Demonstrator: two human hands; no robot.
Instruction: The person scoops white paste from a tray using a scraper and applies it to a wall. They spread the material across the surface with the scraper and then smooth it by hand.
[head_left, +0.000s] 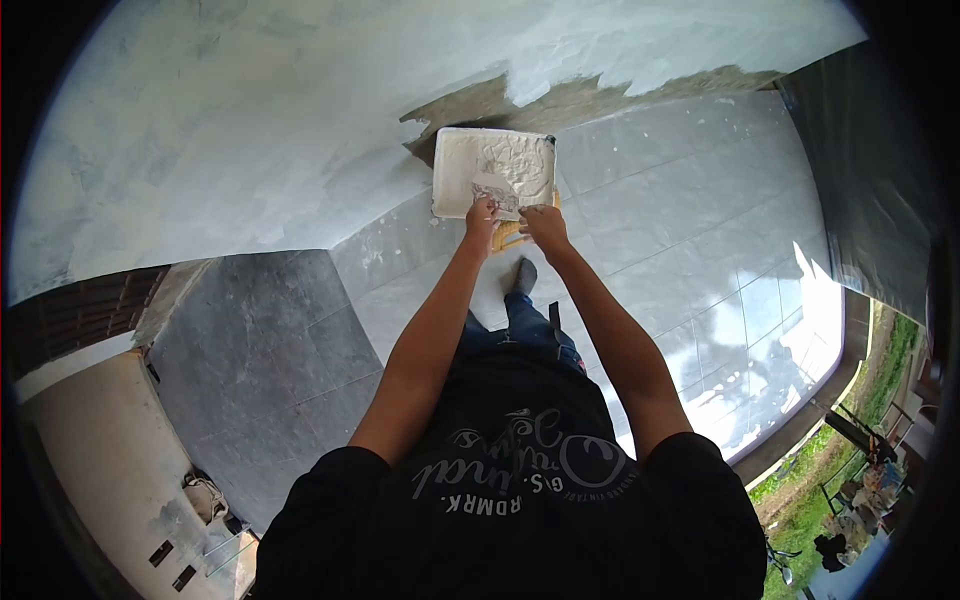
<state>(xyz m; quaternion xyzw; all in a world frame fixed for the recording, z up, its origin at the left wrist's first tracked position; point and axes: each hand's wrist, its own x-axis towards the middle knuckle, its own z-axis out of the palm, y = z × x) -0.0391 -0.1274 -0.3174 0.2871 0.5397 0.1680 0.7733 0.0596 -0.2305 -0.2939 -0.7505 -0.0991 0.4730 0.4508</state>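
A white rectangular tray (455,170) of thick off-white putty (520,158) stands in front of me by the wall. My left hand (482,217) is closed at the tray's near edge, on a flat putty-smeared scraper (493,190) whose blade lies over the putty. Just to its right, my right hand (543,226) is closed too, with its fingers curled at the near rim. Whatever it holds is too small to make out. Below the tray shows part of a yellow-brown stool (508,237).
The wall (300,130) is coated pale, with a bare grey strip (640,92) along its foot. Grey floor tiles (640,210) spread around my foot (524,276). A dark sheet (860,170) hangs at right. Cluttered items (865,500) lie outside on grass, lower right.
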